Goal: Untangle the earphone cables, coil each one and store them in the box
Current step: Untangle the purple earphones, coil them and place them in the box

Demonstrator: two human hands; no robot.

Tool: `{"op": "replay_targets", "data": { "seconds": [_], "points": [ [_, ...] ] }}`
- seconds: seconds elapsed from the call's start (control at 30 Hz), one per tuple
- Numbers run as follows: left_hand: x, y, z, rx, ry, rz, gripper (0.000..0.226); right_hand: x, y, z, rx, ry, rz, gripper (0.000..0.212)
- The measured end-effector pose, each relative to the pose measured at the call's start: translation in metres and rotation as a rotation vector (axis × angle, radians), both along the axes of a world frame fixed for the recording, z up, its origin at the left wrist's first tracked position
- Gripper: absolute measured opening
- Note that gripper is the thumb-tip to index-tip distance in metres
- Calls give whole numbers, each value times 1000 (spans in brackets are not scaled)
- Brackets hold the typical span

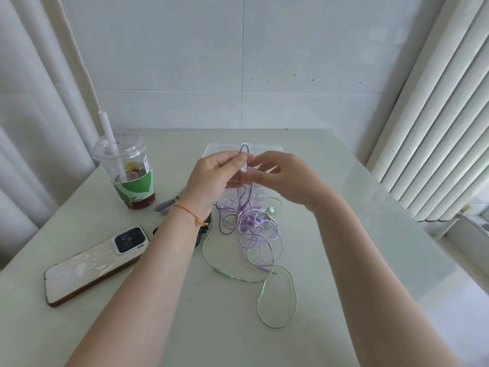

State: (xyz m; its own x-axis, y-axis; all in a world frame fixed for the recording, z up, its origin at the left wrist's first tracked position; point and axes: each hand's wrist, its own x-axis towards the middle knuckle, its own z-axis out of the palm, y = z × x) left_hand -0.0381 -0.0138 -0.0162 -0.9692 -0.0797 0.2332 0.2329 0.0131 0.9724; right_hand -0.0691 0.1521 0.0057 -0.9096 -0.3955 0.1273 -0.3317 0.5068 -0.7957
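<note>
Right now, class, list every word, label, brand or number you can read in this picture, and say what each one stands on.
"DARE TO BE FRESH": white print on the green paper sleeve of the clear plastic drink cup; small, so the reading is uncertain.
White sticker on the same cup: print too small to read.
Camera block of the white-cased phone: tiny marking, unreadable.
Nothing else carries text.

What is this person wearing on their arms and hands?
Both forearms are bare, with no sleeves in view. The left wrist carries a thin red string bracelet with small orange and yellow bits. The right hand and left hand show no rings or gloves.
</note>
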Motion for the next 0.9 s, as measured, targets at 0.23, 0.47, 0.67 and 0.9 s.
{"op": "replay_targets", "data": {
  "seconds": [0.23, 0.47, 0.67, 0.9],
  "points": [
    [1, -3, 0, 24, 6, -107, 19, 0, -1, -3, -5, -56, 48, 31],
    [-6, -11, -10, -284, -78, -12, 9, -7, 11, 7, -338, -30, -198, 32],
    [-12, -25, -27, -822, -198, 88, 11, -6, 24, 18, -654, -4, -517, 36],
    [-12, -36, -20, -619, -96, 266, 18, -6, 35, 17, -401, -12, -637, 33]
  ]
}}
